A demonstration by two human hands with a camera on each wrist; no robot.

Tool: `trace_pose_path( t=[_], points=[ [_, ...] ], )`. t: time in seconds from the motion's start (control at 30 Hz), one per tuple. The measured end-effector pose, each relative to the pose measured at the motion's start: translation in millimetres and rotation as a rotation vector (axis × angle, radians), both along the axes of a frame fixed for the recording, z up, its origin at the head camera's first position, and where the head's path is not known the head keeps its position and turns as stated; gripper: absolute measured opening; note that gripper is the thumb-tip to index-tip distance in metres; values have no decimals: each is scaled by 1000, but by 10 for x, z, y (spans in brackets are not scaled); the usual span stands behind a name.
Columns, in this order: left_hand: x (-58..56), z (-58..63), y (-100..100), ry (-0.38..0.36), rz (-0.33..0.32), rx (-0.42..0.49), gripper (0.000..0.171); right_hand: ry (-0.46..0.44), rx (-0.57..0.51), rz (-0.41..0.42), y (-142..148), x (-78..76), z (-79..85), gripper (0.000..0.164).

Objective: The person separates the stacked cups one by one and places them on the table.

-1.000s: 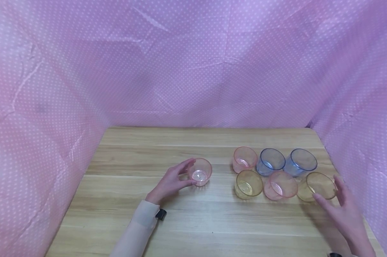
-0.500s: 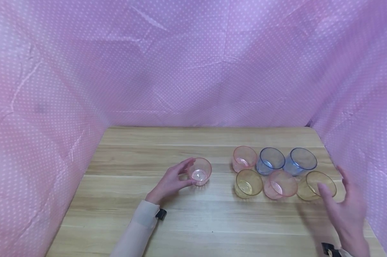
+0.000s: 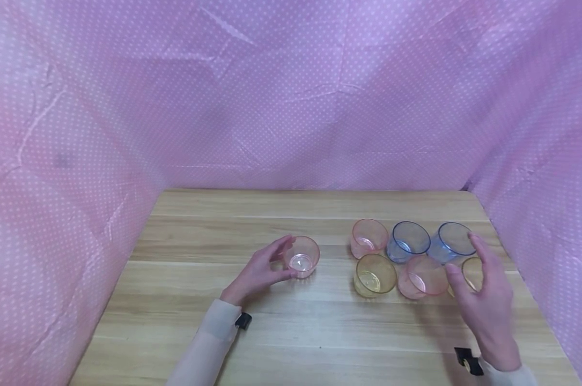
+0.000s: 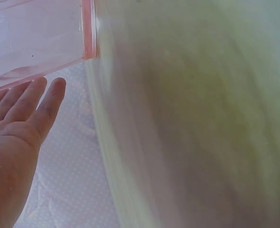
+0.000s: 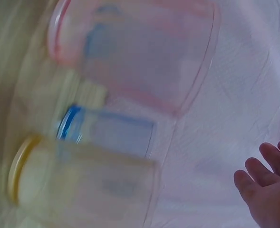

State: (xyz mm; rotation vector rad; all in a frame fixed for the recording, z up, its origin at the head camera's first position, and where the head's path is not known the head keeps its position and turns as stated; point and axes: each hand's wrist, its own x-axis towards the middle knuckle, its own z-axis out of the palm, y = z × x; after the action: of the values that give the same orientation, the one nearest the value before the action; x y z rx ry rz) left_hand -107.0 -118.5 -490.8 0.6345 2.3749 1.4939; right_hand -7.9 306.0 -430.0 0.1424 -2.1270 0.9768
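Note:
My left hand holds a clear pink cup upright near the table's middle, thumb and fingers on opposite sides. In the left wrist view its fingers lie along the pink cup's wall. On the right, my right hand spreads thumb and fingers with nothing between them. It passes over the right-hand yellow cup, partly hiding it. Beside that cup stands another pink cup, close to the thumb. The right index fingertip overlaps the rim of a blue cup in the head view.
At the back of the group stand a pink cup and a second blue cup. A yellow cup is at its front left. Pink dotted cloth surrounds the wooden table behind and at both sides.
My right hand has come off the right-hand yellow cup and shifted left, toward the neighbouring pink cup. The left hand and its pink cup have stayed in place.

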Motion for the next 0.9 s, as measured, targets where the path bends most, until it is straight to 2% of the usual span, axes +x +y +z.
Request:
trace_pose_path(
  t=[0.13, 0.23, 0.37, 0.53, 0.77, 0.9],
  points=[
    [-4, 4, 32, -8, 10, -8, 98, 22, 55, 97, -86, -110, -58, 69],
    [-13, 17, 68, -4, 21, -25, 98, -27, 100, 150, -154, -154, -97, 77],
    [-27, 31, 112, -5, 32, -35, 99, -113, 152, 194, -277, -191, -127, 75],
    [-45, 18, 150, -8, 41, -29, 98, -111, 186, 248, -420, -257, -167, 77],
    [-73, 33, 250, 24, 34, 8, 92, -9, 200, 244, -548, -325, -167, 78],
    [-129, 48, 342, 25, 24, 18, 91, -2, 213, 232, -580, -341, -161, 79]
  ],
)
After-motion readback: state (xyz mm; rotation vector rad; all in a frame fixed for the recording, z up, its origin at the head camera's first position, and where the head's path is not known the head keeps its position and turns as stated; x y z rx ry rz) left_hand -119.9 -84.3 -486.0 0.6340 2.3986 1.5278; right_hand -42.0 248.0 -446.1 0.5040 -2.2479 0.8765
